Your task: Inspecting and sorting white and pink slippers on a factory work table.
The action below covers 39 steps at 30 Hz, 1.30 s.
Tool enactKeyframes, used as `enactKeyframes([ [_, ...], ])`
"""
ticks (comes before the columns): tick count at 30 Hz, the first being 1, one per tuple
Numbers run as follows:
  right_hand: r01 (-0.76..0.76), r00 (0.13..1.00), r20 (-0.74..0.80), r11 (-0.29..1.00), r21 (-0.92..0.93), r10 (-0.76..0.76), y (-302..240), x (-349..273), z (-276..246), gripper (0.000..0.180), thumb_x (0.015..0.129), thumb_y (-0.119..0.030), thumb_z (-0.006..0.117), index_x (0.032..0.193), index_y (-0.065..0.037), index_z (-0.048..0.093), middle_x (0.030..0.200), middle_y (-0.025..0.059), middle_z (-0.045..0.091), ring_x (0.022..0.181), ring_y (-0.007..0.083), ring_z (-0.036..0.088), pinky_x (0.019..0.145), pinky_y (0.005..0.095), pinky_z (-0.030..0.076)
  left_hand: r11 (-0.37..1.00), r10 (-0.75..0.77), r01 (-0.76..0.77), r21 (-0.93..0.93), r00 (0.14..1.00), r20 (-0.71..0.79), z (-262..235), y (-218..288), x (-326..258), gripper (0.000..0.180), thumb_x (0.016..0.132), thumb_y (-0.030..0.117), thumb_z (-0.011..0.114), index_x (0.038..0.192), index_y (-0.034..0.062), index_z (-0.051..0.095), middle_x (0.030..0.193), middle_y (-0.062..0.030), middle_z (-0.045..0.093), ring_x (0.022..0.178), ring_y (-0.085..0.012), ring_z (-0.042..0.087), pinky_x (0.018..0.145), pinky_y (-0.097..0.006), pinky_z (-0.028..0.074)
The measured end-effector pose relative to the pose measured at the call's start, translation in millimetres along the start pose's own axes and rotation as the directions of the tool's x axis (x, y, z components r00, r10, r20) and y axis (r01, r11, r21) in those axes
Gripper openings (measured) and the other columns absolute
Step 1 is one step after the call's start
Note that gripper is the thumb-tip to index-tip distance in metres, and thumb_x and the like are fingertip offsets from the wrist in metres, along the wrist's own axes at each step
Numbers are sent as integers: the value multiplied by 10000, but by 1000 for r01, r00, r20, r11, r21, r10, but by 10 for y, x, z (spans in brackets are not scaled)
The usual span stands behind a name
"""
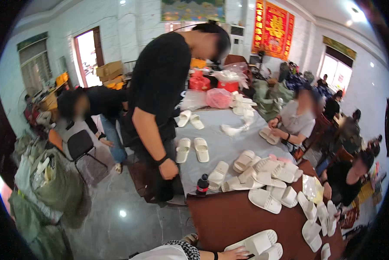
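At the lower edge my left hand (236,254) rests against a pair of white slide slippers, partly cut off by the picture's rim. Its fingers look stretched out along the heel part of the nearer-side slipper (256,243), and the wrist carries a black band. Beside that slipper lies its partner (272,251), also with a strap full of slots. My right hand does not show. Up the brown tabletop (222,219) lie more white slippers: one (265,200) near the middle, and a heap (263,169) beyond it.
A dark bottle (202,184) stands by the grey table cover (211,130). A person in black (155,86) stands at the left side; another (296,117) across holds a slipper (269,135). Stuffed sacks (58,190) and a black chair (81,145) stand left.
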State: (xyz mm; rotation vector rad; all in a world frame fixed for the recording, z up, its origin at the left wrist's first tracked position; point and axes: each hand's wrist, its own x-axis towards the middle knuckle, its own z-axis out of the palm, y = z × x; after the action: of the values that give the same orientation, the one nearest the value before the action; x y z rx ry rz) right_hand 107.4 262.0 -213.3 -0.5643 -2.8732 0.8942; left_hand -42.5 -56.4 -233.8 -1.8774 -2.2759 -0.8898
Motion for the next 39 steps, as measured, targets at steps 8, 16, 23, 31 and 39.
enactKeyframes([
  [8,402,898,91,721,-565,-430,978,112,165,239,930,-227,553,929,-10,655,879,156,679,810,282,658,711,388,515,999,31,-26,46,995,-97,189,-32,56,549,916,540,485,1298,154,565,1403,-112,493,1415,-376,263,1125,-668,115],
  [16,-2,979,206,1000,14,-1,497,218,-66,255,893,-229,597,872,13,673,865,186,686,790,324,661,701,436,510,993,40,-33,116,997,-61,5,-11,73,570,896,563,494,1295,164,570,1393,-107,502,1411,-379,272,1120,-673,125],
  [23,-13,988,138,922,-387,72,-451,46,-310,249,888,-217,596,943,20,646,894,249,663,835,389,643,746,450,503,990,44,-33,135,996,-77,254,-43,87,564,889,559,498,1305,185,571,1379,-94,511,1414,-358,283,1110,-683,141],
  [31,-25,981,174,943,-332,87,-378,32,-326,225,893,-161,580,938,54,628,891,261,654,790,390,621,729,436,485,986,-62,58,-155,998,-18,242,-25,150,655,785,558,631,1329,206,541,1447,-70,446,1446,-341,194,1170,-629,-24],
  [39,48,988,153,983,-179,-21,-375,0,-333,253,904,-156,570,941,89,618,884,263,642,799,380,606,751,423,486,998,-63,61,-27,995,-80,395,-66,159,639,777,573,637,1303,221,549,1403,-35,483,1444,-312,213,1171,-631,-34],
])
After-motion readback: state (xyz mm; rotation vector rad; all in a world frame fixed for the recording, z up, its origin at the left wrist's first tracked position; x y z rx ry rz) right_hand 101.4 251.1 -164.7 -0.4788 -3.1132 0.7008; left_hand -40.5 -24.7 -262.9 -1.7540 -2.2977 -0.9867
